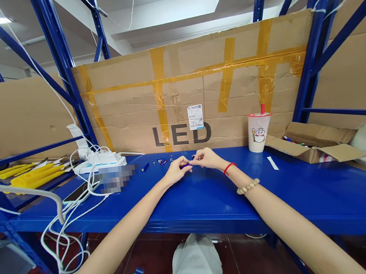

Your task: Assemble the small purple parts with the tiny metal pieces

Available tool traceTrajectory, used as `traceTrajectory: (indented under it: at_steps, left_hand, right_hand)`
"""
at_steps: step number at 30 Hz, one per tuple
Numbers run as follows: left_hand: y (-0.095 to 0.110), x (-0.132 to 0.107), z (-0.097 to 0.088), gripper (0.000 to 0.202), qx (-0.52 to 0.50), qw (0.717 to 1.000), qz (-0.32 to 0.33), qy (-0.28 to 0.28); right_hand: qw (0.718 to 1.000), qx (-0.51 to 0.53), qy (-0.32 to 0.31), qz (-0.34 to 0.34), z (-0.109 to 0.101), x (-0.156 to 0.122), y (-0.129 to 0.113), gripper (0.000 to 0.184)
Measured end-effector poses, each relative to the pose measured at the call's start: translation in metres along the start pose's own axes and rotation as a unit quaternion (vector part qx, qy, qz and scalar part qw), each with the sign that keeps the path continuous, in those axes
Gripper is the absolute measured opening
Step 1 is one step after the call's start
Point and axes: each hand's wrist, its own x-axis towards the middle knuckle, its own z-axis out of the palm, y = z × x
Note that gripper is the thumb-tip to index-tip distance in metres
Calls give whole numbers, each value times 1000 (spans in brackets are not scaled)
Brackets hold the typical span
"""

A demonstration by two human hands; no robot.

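Over the far part of the blue shelf top, my two hands meet at the fingertips. My left hand (175, 171) is closed in a pinch on a small purple-blue piece (185, 166), mostly covered by the fingers. My right hand (208, 158) is also closed, its thumb and forefinger pressed together at the piece's right end; whatever they grip is too small to make out. Left of the hands lie a short dark-blue cylinder (145, 167) and several tiny blue and metallic parts (162, 161).
A paper cup (258, 133) with a red straw stands at the back right, beside an opened carton (313, 141). A white strip (272, 163) lies before it. White cables (91, 179), a power strip (101, 159) and yellow-handled tools (39, 174) crowd the left. Cardboard (126, 112) walls the back.
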Motion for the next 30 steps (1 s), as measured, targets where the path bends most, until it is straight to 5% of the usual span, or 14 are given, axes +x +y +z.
traceTrajectory:
  at_steps: [13, 30]
  left_hand:
    - [-2, 8, -7, 22, 71, 997, 11, 42]
    - [0, 0, -6, 29, 146, 986, 7, -77]
  right_hand:
    - [999, 14, 36, 16, -8, 1, -6, 38]
    - [999, 44, -15, 2, -8, -2, 8, 47]
